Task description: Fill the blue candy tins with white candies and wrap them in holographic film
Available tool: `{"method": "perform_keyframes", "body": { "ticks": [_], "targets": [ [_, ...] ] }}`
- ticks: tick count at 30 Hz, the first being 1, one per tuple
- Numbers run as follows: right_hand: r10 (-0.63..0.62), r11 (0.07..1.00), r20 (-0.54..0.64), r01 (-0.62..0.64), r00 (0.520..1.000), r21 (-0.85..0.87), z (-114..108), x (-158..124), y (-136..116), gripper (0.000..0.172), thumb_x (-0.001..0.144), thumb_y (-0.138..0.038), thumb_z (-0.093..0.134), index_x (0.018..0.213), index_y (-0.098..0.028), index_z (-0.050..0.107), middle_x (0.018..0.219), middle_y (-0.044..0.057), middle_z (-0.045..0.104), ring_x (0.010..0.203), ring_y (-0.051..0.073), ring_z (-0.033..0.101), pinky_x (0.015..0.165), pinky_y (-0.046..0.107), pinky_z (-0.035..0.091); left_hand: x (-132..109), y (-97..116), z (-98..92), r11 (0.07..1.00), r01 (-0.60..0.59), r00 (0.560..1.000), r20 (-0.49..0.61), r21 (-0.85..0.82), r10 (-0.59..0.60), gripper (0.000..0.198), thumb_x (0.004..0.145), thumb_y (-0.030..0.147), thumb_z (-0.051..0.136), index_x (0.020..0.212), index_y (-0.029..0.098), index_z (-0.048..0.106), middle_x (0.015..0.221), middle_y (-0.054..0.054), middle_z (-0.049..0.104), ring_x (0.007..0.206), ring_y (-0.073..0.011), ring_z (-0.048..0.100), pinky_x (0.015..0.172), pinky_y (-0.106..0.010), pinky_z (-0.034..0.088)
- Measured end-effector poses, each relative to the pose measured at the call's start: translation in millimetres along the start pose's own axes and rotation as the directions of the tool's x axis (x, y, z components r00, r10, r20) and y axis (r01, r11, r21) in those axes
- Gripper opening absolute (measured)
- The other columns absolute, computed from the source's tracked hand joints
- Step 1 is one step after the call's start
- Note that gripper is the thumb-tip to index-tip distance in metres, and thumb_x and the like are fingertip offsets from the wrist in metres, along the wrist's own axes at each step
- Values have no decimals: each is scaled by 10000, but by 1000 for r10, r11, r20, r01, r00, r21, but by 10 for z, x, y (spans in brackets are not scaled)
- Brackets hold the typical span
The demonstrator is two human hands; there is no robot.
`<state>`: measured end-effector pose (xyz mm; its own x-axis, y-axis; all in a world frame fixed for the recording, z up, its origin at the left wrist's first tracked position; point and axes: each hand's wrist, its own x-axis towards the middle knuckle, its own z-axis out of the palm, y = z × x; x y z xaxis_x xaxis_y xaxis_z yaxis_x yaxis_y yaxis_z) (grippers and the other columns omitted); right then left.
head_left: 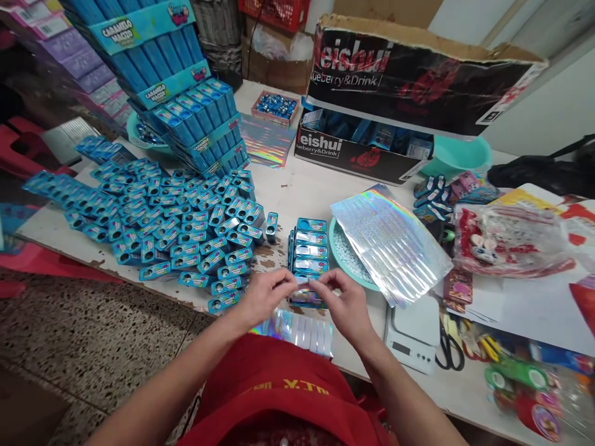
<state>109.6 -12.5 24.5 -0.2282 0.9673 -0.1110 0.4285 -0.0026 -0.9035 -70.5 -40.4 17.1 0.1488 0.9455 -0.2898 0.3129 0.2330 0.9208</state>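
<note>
My left hand [272, 290] and my right hand [344, 300] meet over a short row of small blue boxes [311, 251]. Thumb and fingers of both hands are pinched on the ends of a thin shiny sticker strip [305, 282], partly hidden by the fingertips. It sits just above the nearest boxes of the row; whether it touches them I cannot tell. Close to my body lies a sheet of silver holographic stickers [297, 328]. One blue box [272, 227] stands alone to the left of the row.
Many blue boxes [186, 248] cover the table's left, with stacked display cartons [199, 118] behind. At right are a teal bowl of white beads [348, 257] under holographic sheets [390, 238], a scale [411, 334] and scissors [449, 350]. A black carton [353, 155] stands at the back.
</note>
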Motion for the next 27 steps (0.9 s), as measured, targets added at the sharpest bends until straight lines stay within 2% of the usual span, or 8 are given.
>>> {"method": "perform_keyframes", "body": {
  "ticks": [5,8,11,16,19,21,24,27],
  "targets": [
    [-84,992,-242,58,967,-113,144,722,128,183,729,-364,646,666,-199,597,786,6,521,717,157,501,705,302,412,733,55,-263,976,-114,978,-150,185,143,150,826,268,448,924,207,544,650,42,507,624,-128,485,603,-242,364],
    [-63,987,-300,16,952,-158,182,1094,155,143,698,-326,648,660,-192,618,856,43,524,889,214,499,830,356,389,1088,37,-348,940,-140,956,-205,311,210,115,807,206,436,897,215,507,655,41,495,642,-138,482,623,-253,351],
    [1,986,-319,-54,948,-157,209,1311,202,115,669,-299,645,641,-189,625,920,70,514,971,249,469,888,394,359,1292,-50,-375,931,-123,950,-229,344,210,111,795,185,428,884,218,484,645,44,484,628,-139,467,611,-257,336],
    [61,992,-292,-89,954,-85,267,1465,365,112,621,-269,649,577,-194,578,831,49,499,926,239,483,890,384,369,1452,-242,-277,980,-92,962,-237,177,133,68,788,213,428,847,211,461,628,48,453,631,-131,476,620,-250,369],
    [88,993,-321,-110,943,-51,276,1497,475,197,611,-324,659,721,-190,566,888,43,509,839,205,500,812,363,416,1489,-368,-172,993,-73,944,-314,96,99,118,801,240,433,898,203,489,664,36,489,660,-136,508,647,-261,405],
    [132,991,-329,-135,935,12,252,1483,532,355,578,-359,686,855,-191,539,972,52,518,819,195,510,771,360,438,1466,-467,-123,996,-12,920,-389,91,47,192,782,243,485,965,196,521,762,6,549,726,-151,539,707,-288,432],
    [180,976,-239,-142,954,167,194,1420,566,498,606,-408,678,1017,-192,497,1108,90,527,881,213,550,764,370,467,1368,-576,-75,995,74,900,-434,64,-39,282,768,258,537,1039,182,557,983,-63,604,889,-194,572,831,-342,444],
    [107,972,-189,-63,976,227,172,1370,539,600,693,-491,628,1191,-210,446,1310,117,456,1107,254,509,905,417,433,1260,-550,13,999,23,883,-469,-42,-40,426,857,386,451,1231,186,492,1293,-106,514,1184,-234,479,997,-370,370]
  ]
}}
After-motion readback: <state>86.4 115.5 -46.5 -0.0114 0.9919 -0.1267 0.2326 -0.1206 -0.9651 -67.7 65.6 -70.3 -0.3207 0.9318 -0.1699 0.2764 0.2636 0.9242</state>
